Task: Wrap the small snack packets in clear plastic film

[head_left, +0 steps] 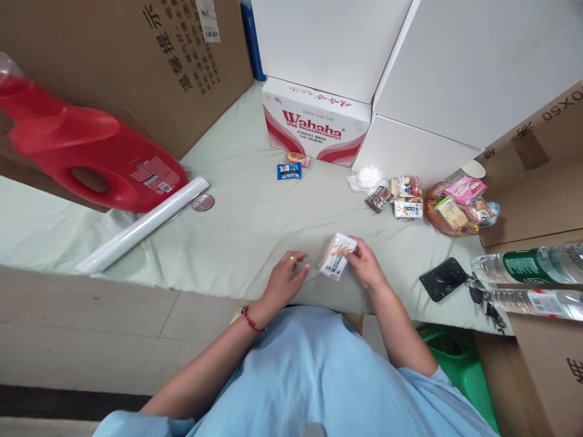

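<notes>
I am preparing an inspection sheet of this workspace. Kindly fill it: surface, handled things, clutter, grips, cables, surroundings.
Surface: pale green cloth, lightly wrinkled.
Handled things: white packet in the right hand; beyond it, blue packet near the Wahaha carton, and amber bowl holding snack packets.
Clutter: white roll, round disc and red jug at left; black phone, keys and two clear bottles at right.
Grips: right hand closed on the white packet; left hand partly open, nothing seen in it.
Cables: nothing seen.
Surroundings: cardboard box at far left; green container below the cloth's right end.
</notes>
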### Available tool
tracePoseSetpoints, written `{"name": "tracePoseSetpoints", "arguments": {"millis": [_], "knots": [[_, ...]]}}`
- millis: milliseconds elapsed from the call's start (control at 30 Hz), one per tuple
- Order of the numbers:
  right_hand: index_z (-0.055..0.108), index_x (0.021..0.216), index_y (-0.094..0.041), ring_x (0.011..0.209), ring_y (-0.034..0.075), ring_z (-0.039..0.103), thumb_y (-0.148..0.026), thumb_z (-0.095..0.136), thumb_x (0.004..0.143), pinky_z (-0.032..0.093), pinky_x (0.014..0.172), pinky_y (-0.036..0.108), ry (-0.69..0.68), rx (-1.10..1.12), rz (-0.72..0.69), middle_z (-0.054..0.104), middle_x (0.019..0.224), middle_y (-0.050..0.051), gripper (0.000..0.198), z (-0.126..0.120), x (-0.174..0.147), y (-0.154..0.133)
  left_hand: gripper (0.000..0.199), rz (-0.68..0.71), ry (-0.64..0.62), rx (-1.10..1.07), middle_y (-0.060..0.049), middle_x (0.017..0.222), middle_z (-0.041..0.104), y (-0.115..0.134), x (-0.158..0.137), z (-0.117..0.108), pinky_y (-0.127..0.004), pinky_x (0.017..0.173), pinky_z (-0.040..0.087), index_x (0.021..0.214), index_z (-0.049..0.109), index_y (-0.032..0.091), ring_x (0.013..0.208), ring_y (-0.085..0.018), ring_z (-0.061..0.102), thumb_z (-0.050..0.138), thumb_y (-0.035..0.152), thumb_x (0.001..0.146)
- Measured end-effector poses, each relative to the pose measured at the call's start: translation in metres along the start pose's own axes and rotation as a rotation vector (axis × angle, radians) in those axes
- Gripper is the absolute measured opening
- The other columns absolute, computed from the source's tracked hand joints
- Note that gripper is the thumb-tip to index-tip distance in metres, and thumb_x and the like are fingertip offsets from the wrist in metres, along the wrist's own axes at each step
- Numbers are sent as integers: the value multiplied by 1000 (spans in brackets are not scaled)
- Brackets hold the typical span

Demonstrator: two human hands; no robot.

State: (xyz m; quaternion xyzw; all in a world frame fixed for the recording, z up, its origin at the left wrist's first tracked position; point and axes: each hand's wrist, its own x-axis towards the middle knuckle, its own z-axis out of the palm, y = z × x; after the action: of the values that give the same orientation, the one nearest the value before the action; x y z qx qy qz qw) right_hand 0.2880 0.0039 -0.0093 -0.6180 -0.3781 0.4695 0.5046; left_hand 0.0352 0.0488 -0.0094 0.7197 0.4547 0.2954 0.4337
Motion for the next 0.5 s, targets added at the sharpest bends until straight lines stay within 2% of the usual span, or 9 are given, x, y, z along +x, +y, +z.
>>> {"name": "tracePoseSetpoints", "arguments": {"millis": [100,167,233,333,500], "knots": [[62,119,-21,103,27,71,-49,79,71,58,92,43,218,-84,27,76,111,10,58,-74,31,-10,28,53,181,206,-10,116,72,-19,-4,-30,-42,95,57,115,69,21,108,-26,70,56,39,97],[62,123,-20,97,27,72,-44,76,73,59,87,42,355,-181,72,76,107,9,57,-121,52,-19,28,35,267,301,-10,113,71,-36,-9,-50,-43,94,57,114,69,21,105,-26,69,54,37,97],[62,126,-18,91,25,73,-34,72,76,60,82,40,377,-268,126,76,104,9,53,-154,71,-28,26,14,315,366,-10,109,71,-52,-16,-64,-42,89,57,112,68,21,101,-27,69,53,35,96],[61,132,-15,85,23,73,-20,63,79,59,78,36,344,-431,182,77,102,11,53,-169,95,-36,25,41,357,456,-11,111,72,-66,-25,-68,-43,91,55,113,68,21,104,-28,68,52,31,97],[52,147,-9,100,27,71,-19,59,84,56,90,39,435,-797,167,76,110,16,64,-151,110,-38,23,182,387,658,-14,113,75,-72,-30,-52,-48,93,49,110,70,21,107,-31,67,54,20,94]]}}
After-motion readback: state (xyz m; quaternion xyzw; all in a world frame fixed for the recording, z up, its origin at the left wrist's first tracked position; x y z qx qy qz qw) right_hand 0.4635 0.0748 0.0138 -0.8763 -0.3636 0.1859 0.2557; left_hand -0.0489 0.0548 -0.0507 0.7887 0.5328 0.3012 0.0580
